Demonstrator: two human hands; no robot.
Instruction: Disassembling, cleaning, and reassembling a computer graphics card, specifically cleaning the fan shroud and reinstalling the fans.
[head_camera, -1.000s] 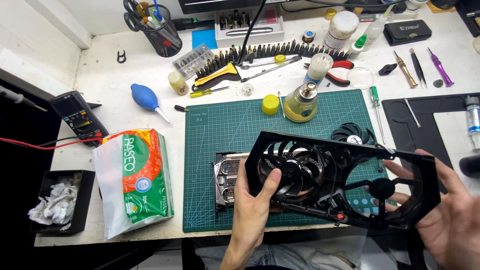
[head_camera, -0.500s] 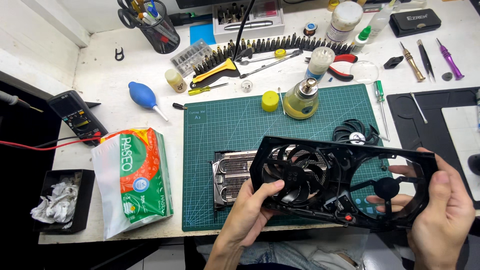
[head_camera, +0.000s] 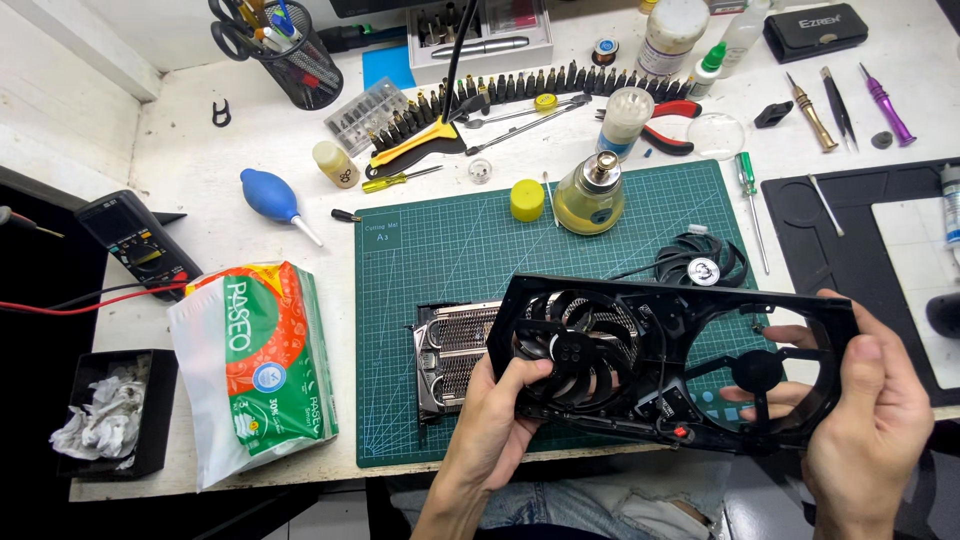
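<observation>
While the head view is looking down at the bench, the black fan shroud (head_camera: 680, 365) is being held above the lower right part of the green cutting mat (head_camera: 450, 250). Its long axis is running from left to right across the frame, dropping slightly toward the right, and its open face is tilting up toward the camera. One fan (head_camera: 570, 348) is sitting in the left opening; the right opening is showing only a hub on struts.

The left hand (head_camera: 500, 420) is coming up from the bottom centre of the frame and is gripping the shroud's lower left edge, thumb lying on the fan side, fingers curled behind. The right hand (head_camera: 870, 420) is closing around the right end of the shroud at the lower right of the frame, thumb on the front rim, fingertips showing through the right opening. The shroud is thus spanning between both hands.

A finned metal heatsink (head_camera: 455, 355) is lying on the mat, partly hidden behind the shroud's left end. A loose black fan (head_camera: 705, 262) is resting on the mat just above the shroud. A tissue pack (head_camera: 255, 370) is lying left of the mat.
</observation>
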